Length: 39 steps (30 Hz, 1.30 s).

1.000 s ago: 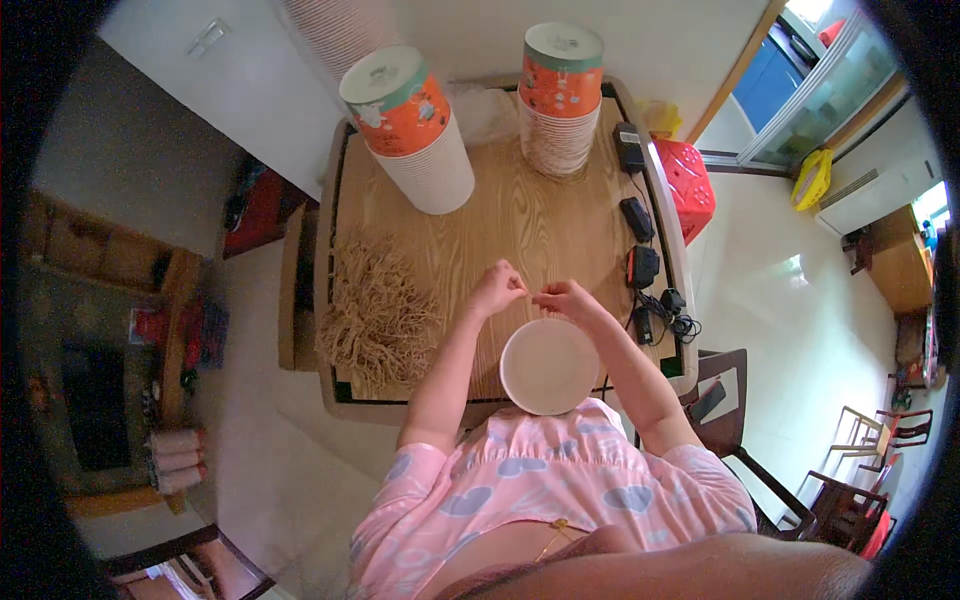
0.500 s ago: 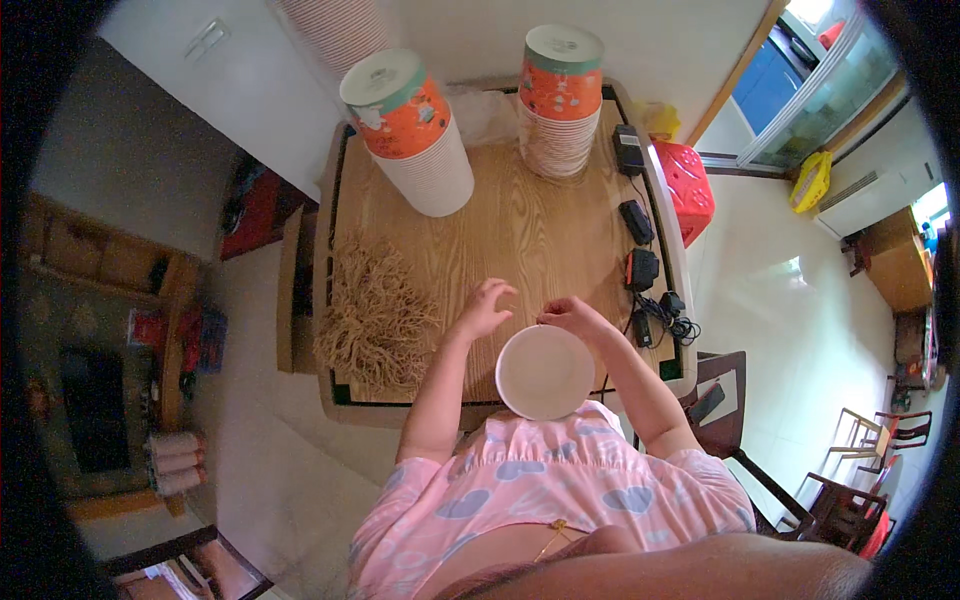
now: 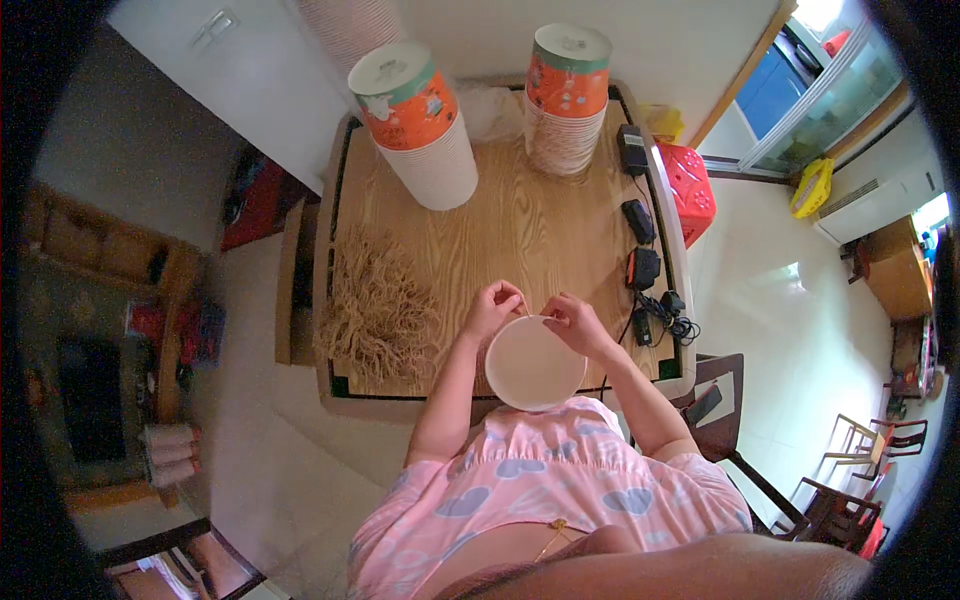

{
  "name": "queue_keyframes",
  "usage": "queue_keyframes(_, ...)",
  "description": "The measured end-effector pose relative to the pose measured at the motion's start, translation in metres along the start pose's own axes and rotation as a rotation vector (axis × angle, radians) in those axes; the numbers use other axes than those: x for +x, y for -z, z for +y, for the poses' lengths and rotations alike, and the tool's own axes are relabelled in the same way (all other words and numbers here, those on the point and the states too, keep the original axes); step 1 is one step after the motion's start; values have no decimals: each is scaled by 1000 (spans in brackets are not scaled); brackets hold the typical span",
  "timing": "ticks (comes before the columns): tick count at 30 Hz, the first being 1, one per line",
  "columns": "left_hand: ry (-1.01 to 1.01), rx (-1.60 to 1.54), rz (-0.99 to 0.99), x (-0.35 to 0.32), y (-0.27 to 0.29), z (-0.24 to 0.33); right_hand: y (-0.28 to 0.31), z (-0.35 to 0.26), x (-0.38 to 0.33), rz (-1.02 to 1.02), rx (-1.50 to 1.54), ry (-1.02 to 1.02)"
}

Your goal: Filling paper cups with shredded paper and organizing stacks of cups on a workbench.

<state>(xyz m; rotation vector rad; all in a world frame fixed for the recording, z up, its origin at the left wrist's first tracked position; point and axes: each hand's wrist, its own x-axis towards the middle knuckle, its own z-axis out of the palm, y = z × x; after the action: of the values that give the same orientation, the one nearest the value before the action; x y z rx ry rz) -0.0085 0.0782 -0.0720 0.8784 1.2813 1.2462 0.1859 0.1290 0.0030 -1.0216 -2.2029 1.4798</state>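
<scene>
A white paper bucket (image 3: 535,366) rests against my pink dress at the table's near edge, its round pale face turned up toward me. My left hand (image 3: 496,308) is closed in a pinch just beyond its far rim, with a thin tan string (image 3: 527,307) at the fingertips. My right hand (image 3: 573,322) is closed at the far right of that rim, thumb and fingers on the edge. Whether it also grips the string is too small to tell. Left of my left forearm lies a loose heap of tan twine strands (image 3: 375,305).
Two tall stacks of upturned paper buckets, a left stack (image 3: 420,130) and a right stack (image 3: 567,100), stand at the back of the wooden table (image 3: 500,225). Black adapters (image 3: 642,268) and cables line its right side. A red stool (image 3: 684,195) stands beyond that edge.
My left hand has gone from loosely spread to pinching the string near the rim. My right hand has settled on the rim, and the bucket has shifted slightly left.
</scene>
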Motion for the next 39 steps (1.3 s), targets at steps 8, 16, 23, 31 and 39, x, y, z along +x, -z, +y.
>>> queue_keyframes(8, 38, 100, -201, -27, 7, 49, 7, -10, -15, 146, -100, 356)
queue_keyframes(16, 59, 93, -291, -44, 1, 40, 9, -19, -29, 33, -192, 433)
queue_keyframes(23, 57, 45, -144, -43, -20, 37, -1, -30, -30, 91, -318, 410)
queue_keyframes(31, 19, 64, -126, -40, -16, 33, -1, -25, -28, 97, -358, 423)
queue_keyframes(39, 41, 139, -160, -38, 0, 37, 0, -29, -27, 108, -346, 372)
